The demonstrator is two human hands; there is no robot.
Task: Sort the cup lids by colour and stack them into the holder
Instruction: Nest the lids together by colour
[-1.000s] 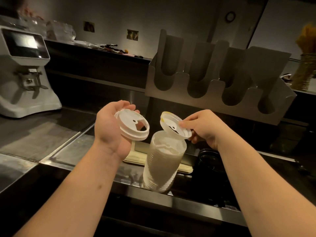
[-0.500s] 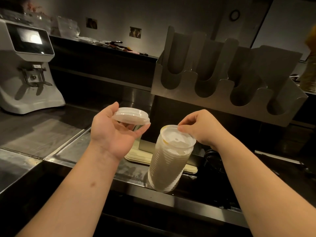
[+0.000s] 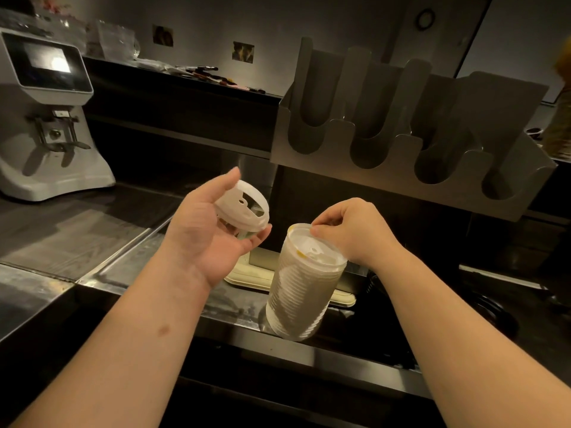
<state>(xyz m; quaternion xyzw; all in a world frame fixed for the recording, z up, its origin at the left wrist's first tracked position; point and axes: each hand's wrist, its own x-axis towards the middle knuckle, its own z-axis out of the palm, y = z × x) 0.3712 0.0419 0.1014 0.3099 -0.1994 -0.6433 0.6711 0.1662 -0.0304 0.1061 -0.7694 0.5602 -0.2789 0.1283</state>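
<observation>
Lid (image 3: 244, 208) now tilted in left hand (image 3: 207, 236), right hand (image 3: 355, 230) atop stack (image 3: 302, 291)

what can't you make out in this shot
Head view:
Left hand: some fingers hidden behind the white plastic cup lid it holds.
Right hand: its fingers hide how many lids it pinches atop the tall stack of white lids.
Dark round pile right of that stack: too dim to identify.
Yellowish object: cut off by the right edge.

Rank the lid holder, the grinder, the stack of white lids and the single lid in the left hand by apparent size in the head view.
1. lid holder
2. grinder, partly cut off by the frame
3. stack of white lids
4. single lid, though near the camera
</observation>
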